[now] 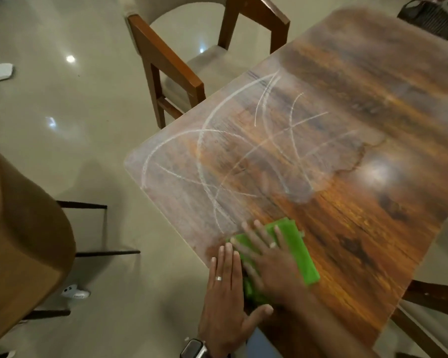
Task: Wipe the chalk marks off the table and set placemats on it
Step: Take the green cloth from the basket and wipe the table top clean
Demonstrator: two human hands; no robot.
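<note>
At table (360,177) edge: right hand (272,262) fingers straight, pressing green cloth (298,251); left hand (225,293) flat.

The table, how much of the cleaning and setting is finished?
Barely begun. Done: nothing obvious, since chalk marks still cross the table. In hand: the right hand presses a green cloth flat; the left hand rests alongside. Left: wiping, then placemats, none visible.

Surface: a glossy wooden table (360,215) with dark grain, seen from above.
Marks: white chalk marks (217,161) loop and cross over its left part.
Cloth: a folded green cloth (299,251) lies flat near the front edge.
Hands: the right hand (272,264) presses the cloth; the left hand (226,293) rests flat just beside it.
</note>
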